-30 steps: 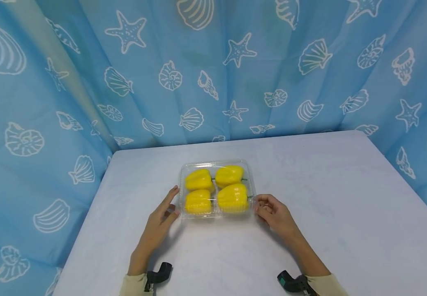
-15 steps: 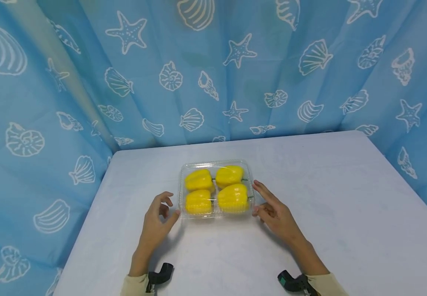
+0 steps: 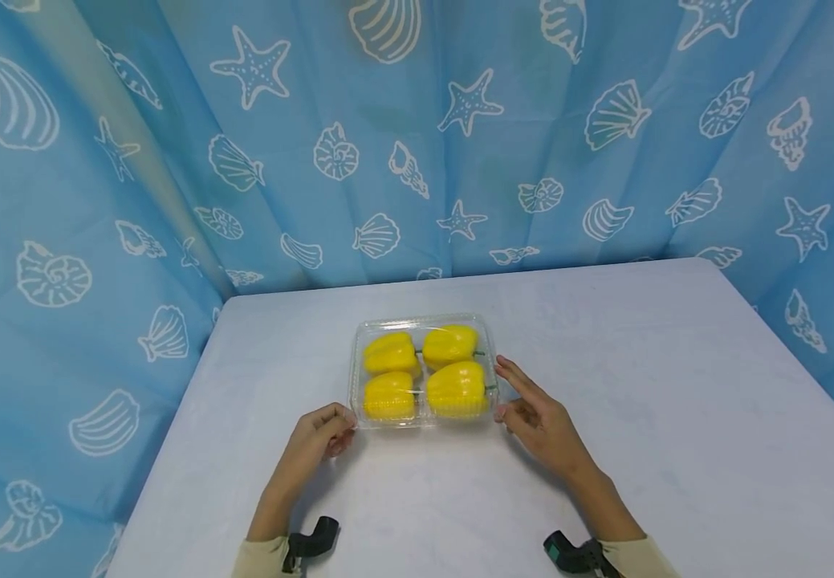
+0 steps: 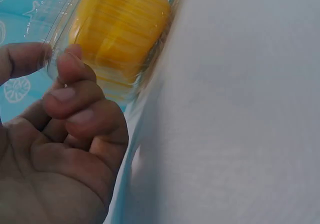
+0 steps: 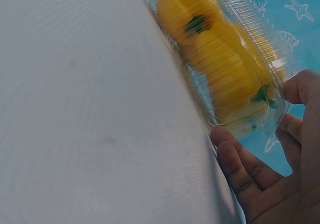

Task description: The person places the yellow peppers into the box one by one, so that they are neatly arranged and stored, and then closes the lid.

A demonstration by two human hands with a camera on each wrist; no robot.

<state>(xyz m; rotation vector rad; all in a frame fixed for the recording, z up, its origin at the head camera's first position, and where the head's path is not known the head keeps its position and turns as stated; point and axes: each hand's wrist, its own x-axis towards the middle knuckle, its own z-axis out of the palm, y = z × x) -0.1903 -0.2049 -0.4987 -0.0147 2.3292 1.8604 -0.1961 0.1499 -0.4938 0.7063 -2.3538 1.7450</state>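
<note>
A clear plastic clamshell box (image 3: 421,419) holding several yellow bell peppers (image 3: 456,389) with green stems sits on the table, lid over them. My left hand (image 3: 320,433) is at its near left corner. In the left wrist view, thumb and forefinger of the left hand (image 4: 65,129) pinch the box's thin rim, other fingers curled below. At the near right corner, my right hand (image 3: 543,421) touches the box with its thumb while longer fingers reach along the right side. In the right wrist view, fingertips (image 5: 220,134) of that hand rest by the box's lower edge.
A white cloth covers the table (image 3: 640,385). Behind and to both sides hangs a blue curtain (image 3: 417,144) printed with white shells and starfish. Black wrist-worn devices (image 3: 313,538) sit at both wrists beside pale sleeves.
The left fingers came away from the box's left side, then moved down to pinch its near left corner. The right fingers opened out along the right side. The box stayed in place.
</note>
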